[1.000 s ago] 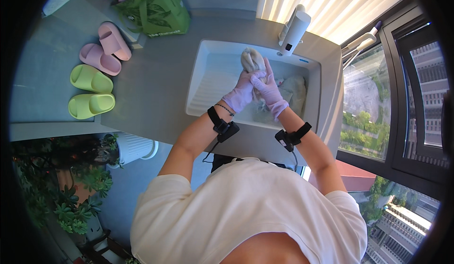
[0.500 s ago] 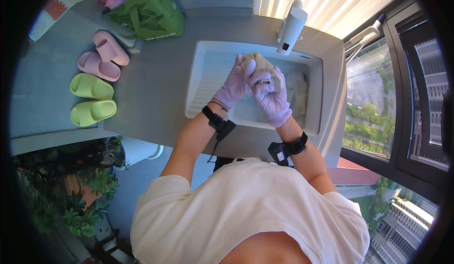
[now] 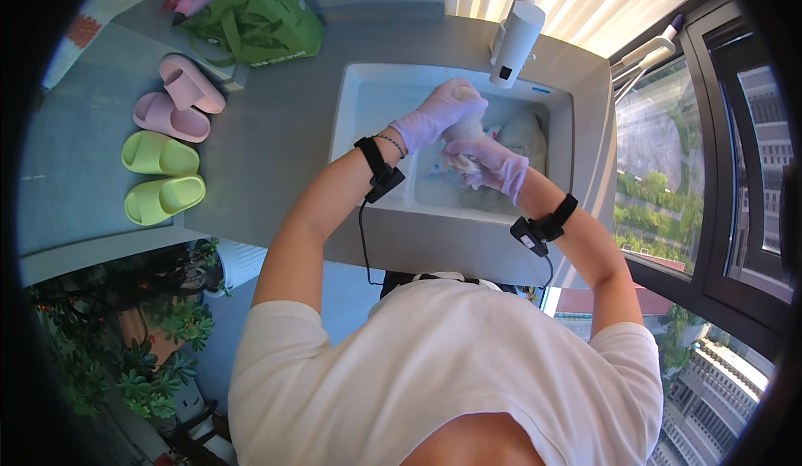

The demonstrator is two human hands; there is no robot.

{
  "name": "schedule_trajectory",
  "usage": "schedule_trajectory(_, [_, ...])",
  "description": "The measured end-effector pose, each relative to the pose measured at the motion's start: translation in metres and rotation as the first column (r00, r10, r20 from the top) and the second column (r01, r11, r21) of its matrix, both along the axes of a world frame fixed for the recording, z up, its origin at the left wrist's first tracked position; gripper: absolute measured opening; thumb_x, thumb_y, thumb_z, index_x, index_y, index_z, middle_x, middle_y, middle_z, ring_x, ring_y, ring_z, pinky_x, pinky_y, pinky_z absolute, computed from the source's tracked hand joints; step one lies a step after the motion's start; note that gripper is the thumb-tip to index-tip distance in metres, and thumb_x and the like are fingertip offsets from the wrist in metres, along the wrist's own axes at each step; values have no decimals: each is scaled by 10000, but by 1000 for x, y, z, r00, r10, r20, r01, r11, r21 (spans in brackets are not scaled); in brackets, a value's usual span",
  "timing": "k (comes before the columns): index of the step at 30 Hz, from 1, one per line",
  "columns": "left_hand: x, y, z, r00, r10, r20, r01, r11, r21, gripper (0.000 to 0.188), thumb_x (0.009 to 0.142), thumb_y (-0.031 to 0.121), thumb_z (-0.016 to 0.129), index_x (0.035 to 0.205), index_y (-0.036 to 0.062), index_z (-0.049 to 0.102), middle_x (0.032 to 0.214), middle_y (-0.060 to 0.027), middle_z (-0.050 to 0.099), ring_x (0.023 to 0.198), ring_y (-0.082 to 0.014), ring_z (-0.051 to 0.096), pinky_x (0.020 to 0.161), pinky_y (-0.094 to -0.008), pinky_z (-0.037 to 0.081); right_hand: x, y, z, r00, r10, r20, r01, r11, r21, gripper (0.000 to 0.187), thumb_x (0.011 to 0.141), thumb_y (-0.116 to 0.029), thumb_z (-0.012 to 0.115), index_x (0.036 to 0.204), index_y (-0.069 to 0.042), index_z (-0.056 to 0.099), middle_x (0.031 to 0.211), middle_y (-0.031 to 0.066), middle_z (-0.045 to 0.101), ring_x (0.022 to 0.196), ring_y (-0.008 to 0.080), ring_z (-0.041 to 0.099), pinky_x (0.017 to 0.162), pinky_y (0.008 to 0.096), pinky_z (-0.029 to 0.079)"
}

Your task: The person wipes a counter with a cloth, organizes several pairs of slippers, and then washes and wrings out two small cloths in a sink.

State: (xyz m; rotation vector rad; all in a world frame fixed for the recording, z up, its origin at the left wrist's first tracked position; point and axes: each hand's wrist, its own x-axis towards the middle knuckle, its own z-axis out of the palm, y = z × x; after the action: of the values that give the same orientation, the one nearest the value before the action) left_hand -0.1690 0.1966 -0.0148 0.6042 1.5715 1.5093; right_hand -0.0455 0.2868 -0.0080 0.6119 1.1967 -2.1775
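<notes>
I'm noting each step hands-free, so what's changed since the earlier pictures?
The left hand has moved toward the faucet; the right hand has turned, its fingers now pointing left. The cloth now spans between them, still held by both. The faucet, slippers and bag stayed put.

A grey countertop point(image 3: 276, 144) bears an inset white sink point(image 3: 346, 111), with a white faucet point(image 3: 520, 38) standing behind it.

Gloved left fingers point(image 3: 468, 92) and right fingers point(image 3: 461, 146) grip bunched pale cloth point(image 3: 467, 124) over the sink point(image 3: 368, 108).
</notes>
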Motion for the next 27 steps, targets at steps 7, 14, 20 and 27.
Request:
schedule_trajectory(7, [22, 30, -60, 677, -156, -720, -236, 880, -412, 197, 749, 155, 582, 905, 35, 596, 957, -217, 608, 870, -357, 603, 744, -356, 501, -18, -14, -132, 939, 342, 20, -121, 274, 954, 481, 657, -286, 730, 1046, -46, 579, 981, 190, 643, 829, 396, 622, 729, 376, 503])
schedule_trajectory(14, [-14, -6, -47, 982, 109, 155, -67, 964, -256, 564, 808, 410, 636, 1188, 24, 480, 1170, -164, 553, 1016, -301, 572, 886, -393, 462, -10, -20, -49, 984, -160, -77, 176, 829, 531, 611, 700, -241, 737, 1208, -42, 462, 1063, 164, 604, 784, 236, 649, 610, 334, 530])
schedule_trajectory(20, [-24, -48, -19, 694, -305, 652, -44, 886, 461, 727, 839, 563, 549, 1348, 79, 363, 1308, -149, 458, 1210, -286, 451, 1003, -427, 388, -1, -13, 28, 967, -242, 81, 189, 464, -865, 535, 850, -260, 612, 1276, -19, 395, 1035, 120, 565, 706, 121, 567, 395, 182, 444])
schedule_trajectory(27, [20, -38, 35, 775, -67, 629, -409, 706, 578, 369, 886, 434, 540, 1006, 86, 524, 956, -59, 517, 1009, -209, 531, 875, -454, 472, 6, -48, 52, 945, -314, 95, 169, 217, -962, 670, 883, -326, 608, 1383, -11, 293, 1030, 113, 541, 743, 104, 521, 409, 165, 423])
